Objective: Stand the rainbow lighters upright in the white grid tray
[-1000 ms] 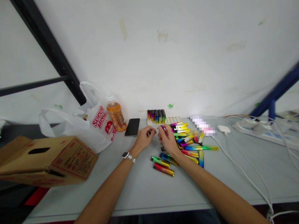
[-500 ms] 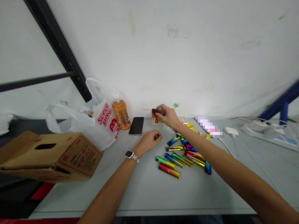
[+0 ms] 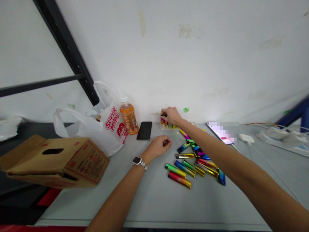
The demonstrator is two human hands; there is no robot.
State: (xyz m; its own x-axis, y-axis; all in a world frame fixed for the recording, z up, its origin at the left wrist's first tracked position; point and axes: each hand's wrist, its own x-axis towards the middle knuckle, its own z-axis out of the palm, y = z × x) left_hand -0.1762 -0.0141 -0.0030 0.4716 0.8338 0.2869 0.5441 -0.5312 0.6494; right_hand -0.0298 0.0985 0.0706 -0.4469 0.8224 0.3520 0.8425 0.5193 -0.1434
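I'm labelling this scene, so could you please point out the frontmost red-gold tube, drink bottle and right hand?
Red-gold tube (image 3: 180, 179): head view, middle of its side.
Drink bottle (image 3: 129, 119): head view, middle of its body.
Right hand (image 3: 172, 116): head view, back of the hand.

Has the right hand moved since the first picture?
Yes, toward the wall: the right hand was in front of the tray and is now over its left part.

Shiny two-tone tubes (image 3: 194, 168) lie, some overlapping, on the tabletop (image 3: 154, 199); others stand upright in a pale tray (image 3: 167, 129) near the back edge.
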